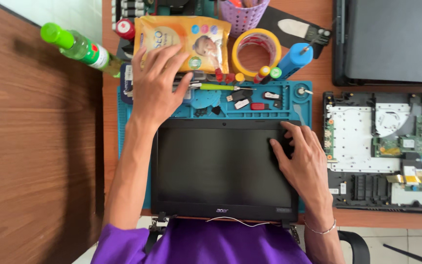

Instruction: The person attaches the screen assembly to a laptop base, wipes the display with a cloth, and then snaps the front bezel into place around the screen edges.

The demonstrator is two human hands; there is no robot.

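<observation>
A detached black laptop screen panel [221, 166] lies flat on a blue repair mat [296, 105], its hinges and loose cables at the near edge. My right hand [301, 156] rests on the screen's upper right corner with fingers spread. My left hand [157, 83] reaches over the mat's tool tray, fingers apart, above a yellow wipes packet [196, 36] and beside a green-handled screwdriver [218, 87]. Neither hand grips anything.
An opened laptop base [382, 151] with exposed circuit board lies at right, a dark laptop cover [391, 41] behind it. A tape roll [257, 46], blue cylinder [294, 59], purple basket [242, 14] and green-capped bottle [79, 46] stand at the back.
</observation>
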